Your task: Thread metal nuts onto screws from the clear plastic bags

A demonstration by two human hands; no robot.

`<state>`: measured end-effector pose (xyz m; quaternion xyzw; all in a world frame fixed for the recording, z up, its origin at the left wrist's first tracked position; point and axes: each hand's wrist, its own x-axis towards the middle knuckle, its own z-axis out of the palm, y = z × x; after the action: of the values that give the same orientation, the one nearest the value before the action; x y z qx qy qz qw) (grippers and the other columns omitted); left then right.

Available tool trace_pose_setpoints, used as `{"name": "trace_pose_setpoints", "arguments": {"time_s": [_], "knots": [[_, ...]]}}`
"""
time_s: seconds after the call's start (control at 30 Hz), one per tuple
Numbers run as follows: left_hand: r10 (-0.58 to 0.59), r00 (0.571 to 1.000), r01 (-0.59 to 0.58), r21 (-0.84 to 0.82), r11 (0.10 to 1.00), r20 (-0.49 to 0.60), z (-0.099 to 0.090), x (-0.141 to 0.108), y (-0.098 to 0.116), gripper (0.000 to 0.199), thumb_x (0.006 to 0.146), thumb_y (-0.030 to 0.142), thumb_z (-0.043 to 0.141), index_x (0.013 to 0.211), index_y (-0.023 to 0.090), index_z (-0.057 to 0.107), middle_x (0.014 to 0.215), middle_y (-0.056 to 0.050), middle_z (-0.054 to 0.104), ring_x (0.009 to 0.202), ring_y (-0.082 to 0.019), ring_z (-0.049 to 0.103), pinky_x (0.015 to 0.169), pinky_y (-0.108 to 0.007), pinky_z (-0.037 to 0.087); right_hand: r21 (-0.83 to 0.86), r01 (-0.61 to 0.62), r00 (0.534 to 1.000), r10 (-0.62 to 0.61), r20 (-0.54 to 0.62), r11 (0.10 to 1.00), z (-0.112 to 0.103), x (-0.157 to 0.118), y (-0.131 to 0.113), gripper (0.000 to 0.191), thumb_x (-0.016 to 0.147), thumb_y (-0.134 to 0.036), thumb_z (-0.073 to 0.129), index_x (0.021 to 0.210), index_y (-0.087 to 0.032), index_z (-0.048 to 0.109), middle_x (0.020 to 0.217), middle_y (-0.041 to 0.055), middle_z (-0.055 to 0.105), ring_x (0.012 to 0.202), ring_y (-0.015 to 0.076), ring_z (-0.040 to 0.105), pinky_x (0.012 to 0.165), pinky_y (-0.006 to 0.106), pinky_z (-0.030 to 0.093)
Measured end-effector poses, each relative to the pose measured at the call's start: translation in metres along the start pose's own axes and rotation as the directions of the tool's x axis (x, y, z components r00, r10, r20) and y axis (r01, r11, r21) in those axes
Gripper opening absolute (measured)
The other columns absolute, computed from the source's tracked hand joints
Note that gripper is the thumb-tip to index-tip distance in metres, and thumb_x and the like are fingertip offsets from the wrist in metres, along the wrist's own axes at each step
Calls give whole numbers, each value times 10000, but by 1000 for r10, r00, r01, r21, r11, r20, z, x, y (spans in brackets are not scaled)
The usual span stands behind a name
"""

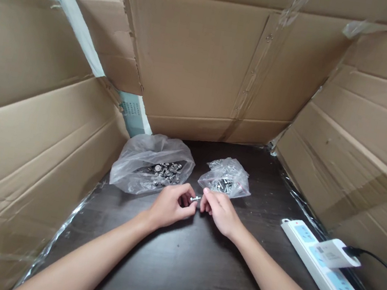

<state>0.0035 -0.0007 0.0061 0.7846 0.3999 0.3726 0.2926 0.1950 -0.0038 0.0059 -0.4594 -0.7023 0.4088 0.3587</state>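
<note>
My left hand (173, 206) is closed, pinching a small silvery screw (195, 198) between thumb and forefinger. The screw lies roughly level, its free end pointing toward my right hand (220, 212). That hand is closed too, its fingertips right by the screw's end; whether they touch it or hold a small part is hidden. Beyond my left hand, an open clear plastic bag (128, 168) holds many small round metal parts (168, 171). Just past my right hand lies a smaller zip bag (240, 185) with small metal screws or similar pieces inside.
A dark wood-grain tabletop (172, 270) lies beneath my arms. Cardboard walls (200, 62) enclose the back and both sides. Along the right edge runs a white power strip (326, 281), with a white adapter (336, 253) and black cable (382, 258) on it.
</note>
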Motion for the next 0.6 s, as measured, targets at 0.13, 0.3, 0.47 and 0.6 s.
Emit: {"name": "trace_pose_setpoints", "arguments": {"time_s": [0.13, 0.3, 0.47, 0.6], "knots": [[3, 1000, -3, -5, 1000, 10, 0, 0, 2, 46, 804, 208, 658, 821, 172, 635, 688, 15, 652, 599, -110, 595, 584, -201, 450, -11, -10, 1000, 10, -28, 1000, -1, 0, -2, 582, 1006, -576, 361, 619, -193, 566, 568, 4, 498, 574, 154, 475, 608, 297, 375], [8, 1000, -8, -22, 1000, 20, -1, 0, 3, 51, 822, 219, 654, 824, 173, 633, 700, 9, 657, 606, -113, 598, 581, -203, 456, -63, 22, 999, -23, -22, 998, 0, 0, -5, 463, 987, -488, 428, 623, -204, 458, 593, -14, 469, 595, 145, 436, 602, 286, 343], [9, 1000, -8, -21, 1000, 28, 0, -1, 2, 56, 824, 214, 654, 855, 171, 637, 716, 6, 668, 621, -116, 608, 593, -203, 466, -64, 6, 1000, -5, 11, 998, 2, 0, -4, 304, 947, -383, 497, 730, -185, 578, 666, -8, 543, 645, 148, 464, 631, 280, 357], [-3, 1000, 3, -15, 1000, 24, 0, -1, 2, 97, 839, 228, 655, 915, 168, 661, 724, 1, 678, 625, -120, 616, 596, -206, 472, -49, 9, 1000, -10, -8, 999, 1, 0, -4, 214, 926, -340, 508, 809, -186, 601, 704, -5, 575, 664, 155, 493, 641, 281, 369]]}}
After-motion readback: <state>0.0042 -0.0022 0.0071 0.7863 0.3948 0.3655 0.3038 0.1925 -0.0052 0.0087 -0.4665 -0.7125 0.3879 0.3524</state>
